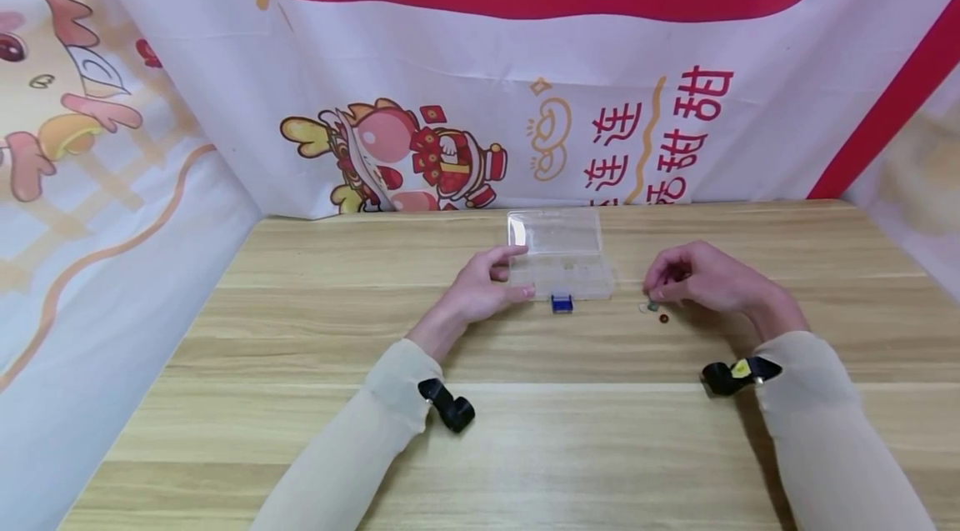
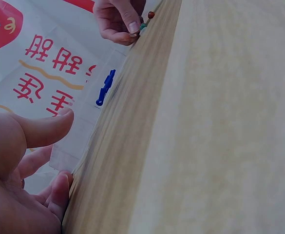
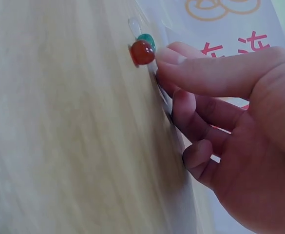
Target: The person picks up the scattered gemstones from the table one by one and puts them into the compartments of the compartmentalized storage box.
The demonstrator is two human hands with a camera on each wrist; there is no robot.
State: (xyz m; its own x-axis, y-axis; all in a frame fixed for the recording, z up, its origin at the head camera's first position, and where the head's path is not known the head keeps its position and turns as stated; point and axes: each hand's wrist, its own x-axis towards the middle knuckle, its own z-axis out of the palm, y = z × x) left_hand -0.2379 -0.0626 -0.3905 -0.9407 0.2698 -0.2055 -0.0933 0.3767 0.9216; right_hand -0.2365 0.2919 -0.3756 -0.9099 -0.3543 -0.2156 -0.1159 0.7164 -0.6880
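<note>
A clear plastic compartment box (image 1: 525, 273) stands on the table, its transparent lid (image 1: 555, 231) raised at the back and a blue latch (image 1: 562, 303) at its front. Around the box's left end is my left hand (image 1: 483, 285), thumb at the front corner and fingers toward the back, loosely spread. To the right of the box, my right hand (image 1: 693, 274) has its thumb and index finger together, pinching at a small green bead (image 3: 146, 41) low over the table. A reddish-brown bead (image 3: 142, 52) lies just beside it, along with a small clear piece (image 3: 133, 27).
The wood-grain table (image 1: 600, 431) ends at a printed white cloth (image 1: 465, 56) hanging behind the box. Another cloth (image 1: 150, 181) hangs along the left side. A small item (image 1: 567, 265) shows inside the box.
</note>
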